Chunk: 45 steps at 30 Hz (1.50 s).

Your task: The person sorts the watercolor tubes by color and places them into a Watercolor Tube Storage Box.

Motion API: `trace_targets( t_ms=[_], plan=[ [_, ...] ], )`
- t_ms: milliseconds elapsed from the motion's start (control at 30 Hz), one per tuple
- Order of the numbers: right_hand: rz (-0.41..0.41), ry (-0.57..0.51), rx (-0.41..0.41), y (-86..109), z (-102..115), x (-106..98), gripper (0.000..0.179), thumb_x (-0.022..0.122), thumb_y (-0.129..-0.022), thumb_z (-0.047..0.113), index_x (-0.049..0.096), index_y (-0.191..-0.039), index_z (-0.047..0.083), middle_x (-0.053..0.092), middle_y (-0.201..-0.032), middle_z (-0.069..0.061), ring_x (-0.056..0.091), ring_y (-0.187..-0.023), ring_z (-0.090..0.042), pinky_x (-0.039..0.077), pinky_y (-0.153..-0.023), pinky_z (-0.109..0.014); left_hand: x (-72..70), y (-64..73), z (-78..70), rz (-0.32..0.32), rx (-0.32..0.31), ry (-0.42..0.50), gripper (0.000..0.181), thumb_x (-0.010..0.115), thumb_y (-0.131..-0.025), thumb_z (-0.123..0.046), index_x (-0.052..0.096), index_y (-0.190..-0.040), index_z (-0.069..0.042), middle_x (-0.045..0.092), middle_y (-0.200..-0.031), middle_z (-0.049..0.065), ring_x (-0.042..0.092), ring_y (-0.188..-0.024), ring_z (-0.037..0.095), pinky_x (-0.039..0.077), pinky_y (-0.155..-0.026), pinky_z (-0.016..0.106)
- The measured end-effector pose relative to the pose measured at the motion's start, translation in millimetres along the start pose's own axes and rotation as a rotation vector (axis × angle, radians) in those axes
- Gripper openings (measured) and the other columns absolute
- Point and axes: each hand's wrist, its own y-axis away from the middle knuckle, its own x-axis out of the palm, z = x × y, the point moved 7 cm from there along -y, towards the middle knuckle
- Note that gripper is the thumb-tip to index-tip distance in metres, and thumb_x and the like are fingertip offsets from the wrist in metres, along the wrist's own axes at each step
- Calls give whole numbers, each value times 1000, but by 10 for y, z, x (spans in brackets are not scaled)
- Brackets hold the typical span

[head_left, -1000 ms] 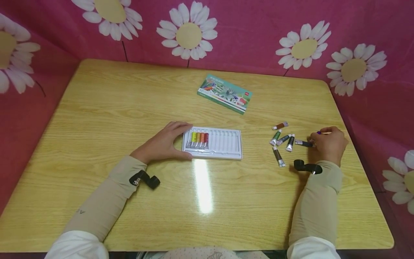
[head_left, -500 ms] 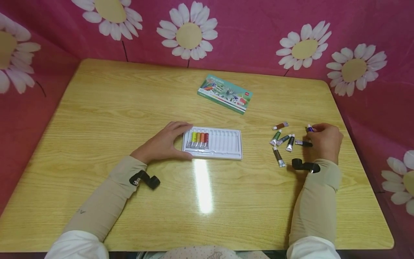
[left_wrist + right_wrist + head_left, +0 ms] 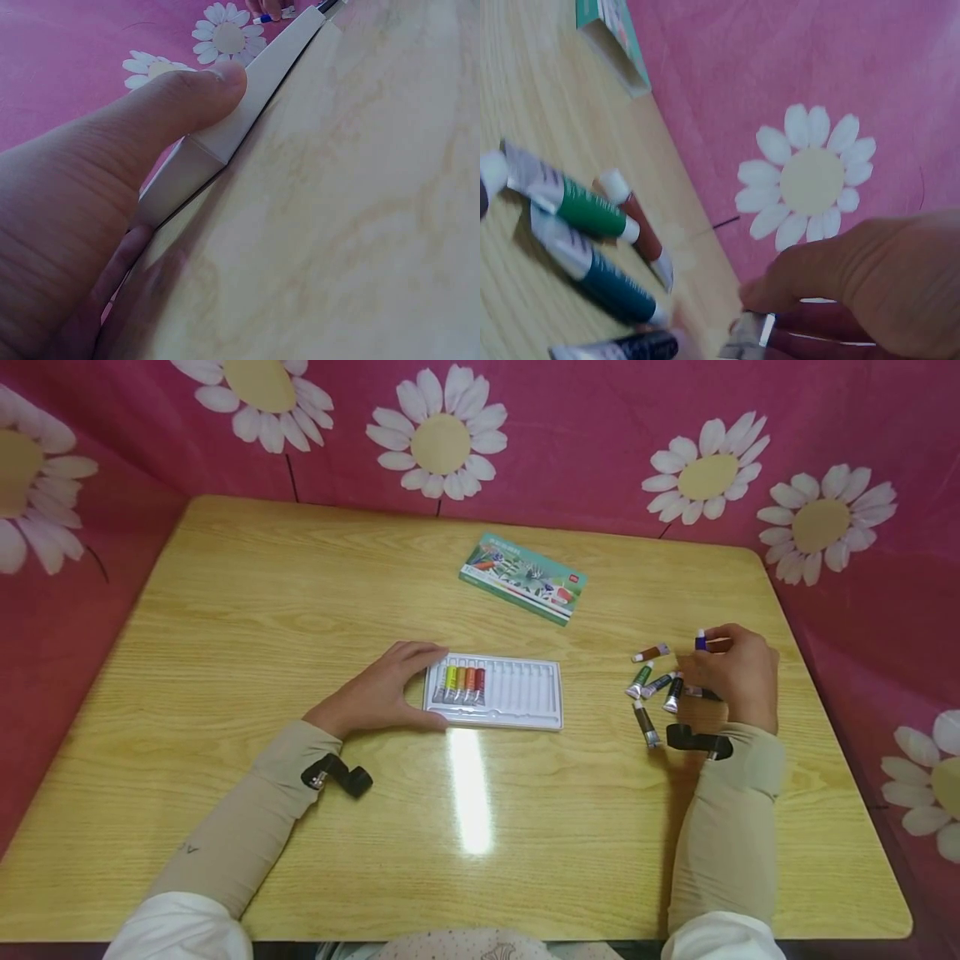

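Indoor tabletop work area enclosed by a decorative backdrop. A table with a yellowish wood-grain top and rounded far corners stood against magenta sheeting, which bordered its far edge and both sides and was printed with large white daisies. Small paint tubes, a white compartmented tray and an illustrated box indicated use for art supplies. Whether the room belonged to a home, a classroom or a studio could not be determined.

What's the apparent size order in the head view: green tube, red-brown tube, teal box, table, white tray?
1. Table
2. White tray
3. Teal box
4. Green tube and red-brown tube: too alike to rank
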Motion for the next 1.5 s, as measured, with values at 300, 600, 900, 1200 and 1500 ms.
trace_targets(
  t_ms=[300, 600, 900, 1200, 1500],
  plan=[
    [45, 60, -21, -85, 192, 191, 58, 78, -91, 33, 60, -137, 1, 68, -129, -28, 68, -105, -38, 48, -63, -19, 6, 10, -10, 2, -3, 0, 111, 86, -71, -67, 37, -161, -23, 35, -167, 0, 32, -154, 21, 33, -128, 49],
    [73, 54, -107, -11, 444, 309, 50, 68, -100, 31, 56, -140, 4, 66, -127, -30, 69, -107, -43, 59, -84, -49, -3, 16, -18, 0, -13, 3, 111, 86, -71, -67, 38, -161, -23, 36, -167, -1, 31, -155, 21, 32, -128, 49],
    [124, 75, -176, 53, 750, 484, 54, 72, -97, 30, 54, -145, 11, 68, -125, -27, 69, -98, -38, 59, -75, -42, 2, 9, 0, -2, -13, 1, 111, 86, -71, -68, 38, -161, -23, 36, -166, -1, 31, -154, 21, 32, -128, 49],
    [240, 75, -127, 105, 931, 722, 58, 78, -93, 34, 54, -141, 13, 64, -124, -20, 61, -97, -33, 52, -63, -28, 4, 7, -4, -2, -3, -3, 112, 87, -71, -67, 38, -161, -22, 37, -166, 1, 32, -154, 22, 32, -128, 49],
    [262, 101, -187, 237, 1159, 925, 52, 80, -91, 35, 58, -133, 12, 67, -118, -18, 60, -103, -33, 53, -80, -38, 5, 3, -7, -2, -4, 3, 112, 87, -71, -66, 38, -162, -23, 37, -166, 1, 32, -154, 22, 32, -128, 49]
  ],
)
